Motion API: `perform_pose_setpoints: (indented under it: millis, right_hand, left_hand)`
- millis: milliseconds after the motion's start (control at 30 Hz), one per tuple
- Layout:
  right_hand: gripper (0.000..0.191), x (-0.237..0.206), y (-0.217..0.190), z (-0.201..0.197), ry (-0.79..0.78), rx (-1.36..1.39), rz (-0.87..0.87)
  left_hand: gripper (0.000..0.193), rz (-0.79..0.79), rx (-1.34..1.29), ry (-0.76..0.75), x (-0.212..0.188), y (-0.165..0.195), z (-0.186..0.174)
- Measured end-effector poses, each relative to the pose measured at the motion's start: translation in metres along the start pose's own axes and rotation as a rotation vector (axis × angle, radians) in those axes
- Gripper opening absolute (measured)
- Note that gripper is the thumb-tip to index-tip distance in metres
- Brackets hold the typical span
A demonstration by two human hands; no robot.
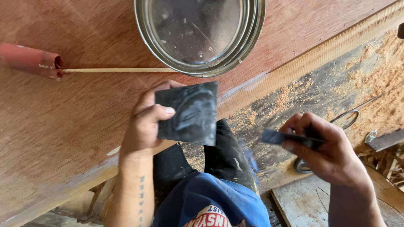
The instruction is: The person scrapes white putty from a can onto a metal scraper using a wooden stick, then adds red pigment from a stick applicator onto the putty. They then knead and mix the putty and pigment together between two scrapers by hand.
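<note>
The bench (63,138) is a broad reddish-brown board whose pale front edge (303,65) runs on a slant from lower left to upper right. Both hands hover just off that edge, over the floor (320,90), which is strewn with sawdust. Left of the hands the board lies bare for a wide stretch. Above them a round metal tin (248,33) stands near the edge and narrows the room there. A thin pale stick (118,70) runs from the tin's left rim to a red roller (27,60) at the far left.

The left hand (143,126) grips a dark pad (189,113), thumb across its left side and fingers behind. The pad is roughly square, black-grey, with smeared lighter streaks on the face turned to the camera. It is held upright just below the tin, its upper part over the board's edge.

The right hand (328,151) pinches a second dark piece (277,136), flat and thin, seen nearly edge-on, with its tip pointing left toward the pad. The two pieces are apart, with the person's dark trouser leg (227,155) showing between them.

Counted: two dark pieces, one tin, one stick, one roller. On the floor at right lie a loop of wire (349,117) and a wooden offcut (385,141).
</note>
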State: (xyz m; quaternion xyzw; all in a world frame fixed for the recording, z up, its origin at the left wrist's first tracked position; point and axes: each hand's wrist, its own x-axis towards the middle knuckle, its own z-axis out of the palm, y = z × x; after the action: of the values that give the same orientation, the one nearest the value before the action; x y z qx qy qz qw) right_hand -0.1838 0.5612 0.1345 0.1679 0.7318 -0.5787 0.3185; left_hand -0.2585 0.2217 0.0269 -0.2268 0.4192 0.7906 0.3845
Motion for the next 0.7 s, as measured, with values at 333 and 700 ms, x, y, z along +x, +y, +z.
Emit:
perform_pose_setpoints:
  millis: [333, 700]
  right_hand:
    - [0.022, 0.017, 0.035, -0.014, 0.062, 0.552, -0.051]
    - [0.044, 0.03, 0.003, -0.006, 0.094, 0.126, -0.195]
  left_hand:
    - [0.052, 0.044, -0.122, -0.201, 0.011, 0.001, -0.057]
    - [0.053, 0.076, -0.26, -0.279, 0.019, -0.014, -0.084]
